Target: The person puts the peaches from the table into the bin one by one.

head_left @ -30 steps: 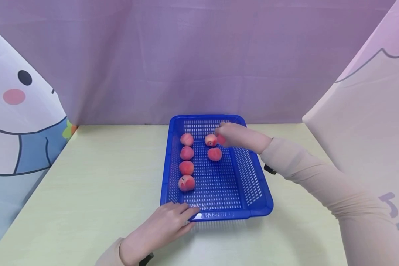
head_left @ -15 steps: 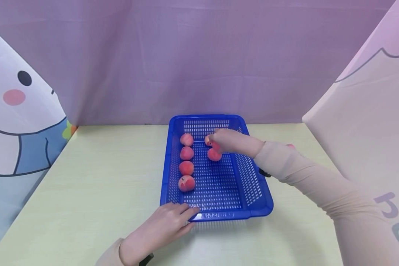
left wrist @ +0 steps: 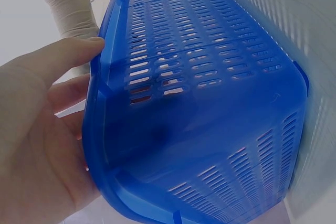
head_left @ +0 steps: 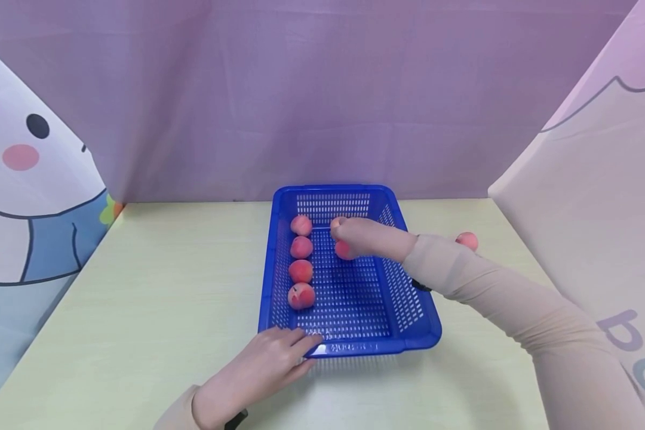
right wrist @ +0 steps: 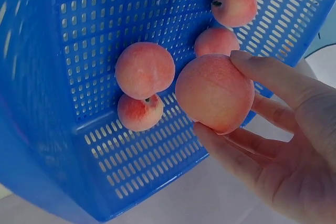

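Note:
A blue slotted basket [head_left: 408, 340] stands on the pale yellow table, and a column of several peaches [head_left: 301, 270] lies along its left side. My right hand [head_left: 350, 236] reaches into the far part of the basket and grips a peach [right wrist: 214, 93] between thumb and fingers [right wrist: 226, 148]. The held peach hangs just beside two peaches [right wrist: 144, 69] on the basket floor, which the hand partly hides in the head view. My left hand [head_left: 279, 352] rests with straight fingers on the basket's near rim [left wrist: 100, 77].
One more peach [head_left: 466, 240] lies on the table right of the basket, behind my right sleeve. Purple cloth closes off the back, and printed cloth panels stand at both sides. Bare tabletop [head_left: 166, 280] stretches left of the basket.
My right hand has moved lower and slightly left inside the basket with the peach. The peach on the table at the right has come into view. My left hand has not moved.

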The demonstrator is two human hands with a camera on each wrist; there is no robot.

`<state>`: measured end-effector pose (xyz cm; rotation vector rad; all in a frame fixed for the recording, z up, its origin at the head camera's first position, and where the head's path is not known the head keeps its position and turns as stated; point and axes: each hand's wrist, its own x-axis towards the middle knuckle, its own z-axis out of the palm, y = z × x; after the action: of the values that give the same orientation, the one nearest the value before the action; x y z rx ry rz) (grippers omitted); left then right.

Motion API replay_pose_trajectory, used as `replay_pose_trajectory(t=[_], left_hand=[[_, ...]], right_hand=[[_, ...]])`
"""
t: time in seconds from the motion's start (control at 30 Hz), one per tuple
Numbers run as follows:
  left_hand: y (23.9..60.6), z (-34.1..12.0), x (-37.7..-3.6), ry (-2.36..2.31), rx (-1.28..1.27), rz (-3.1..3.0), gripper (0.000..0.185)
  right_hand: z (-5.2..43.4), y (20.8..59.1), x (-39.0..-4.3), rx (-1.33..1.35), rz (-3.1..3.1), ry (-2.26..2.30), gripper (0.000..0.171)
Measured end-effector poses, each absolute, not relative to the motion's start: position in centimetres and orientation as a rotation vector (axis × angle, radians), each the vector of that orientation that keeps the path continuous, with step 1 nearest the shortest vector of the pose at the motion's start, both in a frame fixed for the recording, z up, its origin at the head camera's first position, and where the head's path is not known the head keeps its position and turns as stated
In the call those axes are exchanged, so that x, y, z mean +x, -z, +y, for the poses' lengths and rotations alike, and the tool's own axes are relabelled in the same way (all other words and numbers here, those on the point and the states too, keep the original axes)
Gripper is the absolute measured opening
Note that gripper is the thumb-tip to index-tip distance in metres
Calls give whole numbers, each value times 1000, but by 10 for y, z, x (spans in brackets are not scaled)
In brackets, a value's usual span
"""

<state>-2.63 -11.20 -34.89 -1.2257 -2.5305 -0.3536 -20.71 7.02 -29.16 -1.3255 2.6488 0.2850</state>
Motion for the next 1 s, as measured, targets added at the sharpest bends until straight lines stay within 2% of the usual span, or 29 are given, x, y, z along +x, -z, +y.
replay_pose_trajectory(t=[0.1, 0.3, 0.47, 1.0], left_hand=[[348, -112, -26, 354, -1227, -2548, 26], [347, -112, -26, 348, -1227, -2570, 26], [346, -112, -26, 353, -1229, -2571, 26], [347, -111, -26, 342, -1230, -2555, 26]], right_hand=[[69, 294, -207, -1304, 2640, -280, 12], [65, 296, -203, -1251, 2610, -230, 28], [61, 299, -200, -1176, 2585, -292, 34], [55, 317, -198, -1060, 2535, -319, 24]])
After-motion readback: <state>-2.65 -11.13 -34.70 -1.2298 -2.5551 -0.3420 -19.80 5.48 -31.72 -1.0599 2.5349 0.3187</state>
